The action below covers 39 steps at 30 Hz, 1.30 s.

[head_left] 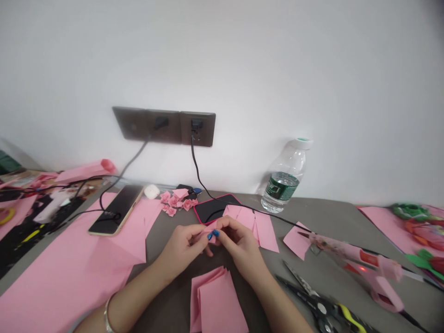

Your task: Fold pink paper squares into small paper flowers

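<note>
- The left hand (182,245) and right hand (239,241) meet over the table (329,217), each pinching a small paper (209,228) between thumb and forefinger.
- The paper sits right between the fingertips, as near one hand as the other; it seems to run left to right, though fingers hide most of it.
- A stack (217,296) lies just below the wrists, and a phone (211,209) just beyond the fingers.
- Pliers (312,298) and a glue gun (360,261) lie well apart, on the right.

Grey table (333,222) carries pink paper sheets (69,273), water bottle (286,178), pliers (319,303), glue gun (364,263).
</note>
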Motion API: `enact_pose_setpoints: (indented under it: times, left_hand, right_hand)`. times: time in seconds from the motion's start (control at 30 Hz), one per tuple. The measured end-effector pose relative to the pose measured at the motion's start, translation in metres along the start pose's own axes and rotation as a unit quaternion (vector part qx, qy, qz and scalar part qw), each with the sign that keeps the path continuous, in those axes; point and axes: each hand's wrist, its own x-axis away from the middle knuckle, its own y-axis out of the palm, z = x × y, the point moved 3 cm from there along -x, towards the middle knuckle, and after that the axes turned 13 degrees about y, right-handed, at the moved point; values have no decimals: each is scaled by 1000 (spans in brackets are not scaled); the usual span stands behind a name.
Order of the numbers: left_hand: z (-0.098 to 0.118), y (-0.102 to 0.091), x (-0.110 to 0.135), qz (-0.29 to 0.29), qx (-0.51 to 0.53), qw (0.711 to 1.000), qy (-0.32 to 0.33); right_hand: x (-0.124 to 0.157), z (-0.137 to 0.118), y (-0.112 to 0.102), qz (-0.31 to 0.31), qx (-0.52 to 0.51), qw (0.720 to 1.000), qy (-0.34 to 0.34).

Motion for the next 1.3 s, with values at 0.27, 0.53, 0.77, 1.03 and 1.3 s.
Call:
enact_pose_setpoints:
  times: [0.27, 0.53, 0.77, 1.03, 1.3]
  left_hand:
    - [1, -2, -1, 25, 8, 1000, -14]
    - [3, -3, 0, 69, -39, 997, -2]
    - [0, 0, -2, 34, -21, 999, 13]
    - [2, 0, -1, 31, -1, 999, 10]
    - [4, -3, -2, 58, 28, 998, 20]
  right_hand:
    - [-2, 6, -2, 21, 16, 1000, -9]
    - [0, 9, 6, 8, 110, 994, -15]
    - [0, 9, 2, 10, 45, 999, -6]
    - [1, 8, 1, -8, 26, 1000, -10]
    - [4, 0, 3, -10, 50, 998, -47]
